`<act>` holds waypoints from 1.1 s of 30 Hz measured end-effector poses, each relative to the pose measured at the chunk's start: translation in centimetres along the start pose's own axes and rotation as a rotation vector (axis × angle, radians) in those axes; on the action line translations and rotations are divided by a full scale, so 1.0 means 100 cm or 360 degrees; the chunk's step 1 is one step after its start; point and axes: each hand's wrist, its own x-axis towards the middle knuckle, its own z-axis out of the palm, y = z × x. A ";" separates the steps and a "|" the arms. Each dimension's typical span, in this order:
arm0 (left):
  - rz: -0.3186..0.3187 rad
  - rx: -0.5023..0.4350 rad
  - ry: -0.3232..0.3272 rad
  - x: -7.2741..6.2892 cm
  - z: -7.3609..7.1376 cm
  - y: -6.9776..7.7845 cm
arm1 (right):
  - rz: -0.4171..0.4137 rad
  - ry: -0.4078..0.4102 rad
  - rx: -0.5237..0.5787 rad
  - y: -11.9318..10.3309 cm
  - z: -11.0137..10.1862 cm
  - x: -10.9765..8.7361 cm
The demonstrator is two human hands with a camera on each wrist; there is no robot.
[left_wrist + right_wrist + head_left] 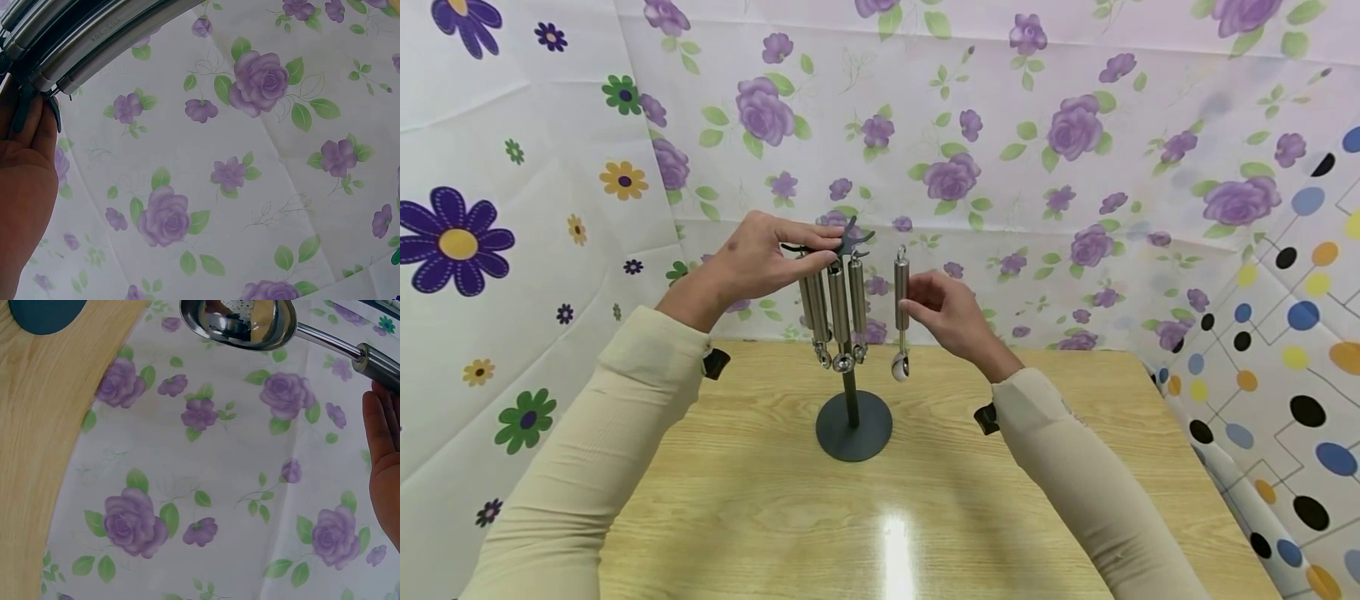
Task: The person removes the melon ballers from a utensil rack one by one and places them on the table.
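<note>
A dark stand with curved hooks at its top holds several steel-handled utensils, which hang with small shiny heads downward. My left hand reaches over from the left and pinches the stand's top between thumb and fingers. In the left wrist view, dark hooks cross in front of its fingers. To the right of the stand, my right hand holds an ice cream scoop upright by its thick handle, ring at the top and bowl down. The scoop's polished bowl fills the top of the right wrist view.
The stand's round dark base rests on a wood-grain table. A flowered cloth hangs behind the table. Patterned cloths stand at the left and right.
</note>
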 end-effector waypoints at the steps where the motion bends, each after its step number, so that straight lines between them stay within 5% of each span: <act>1: -0.0001 -0.0010 -0.0001 0.000 0.000 0.000 | -0.0002 0.0005 0.0002 0.002 0.001 -0.001; 33: 0.0026 -0.0053 0.0048 -0.002 0.003 -0.003 | 0.0411 0.0197 -0.0064 0.092 0.047 -0.064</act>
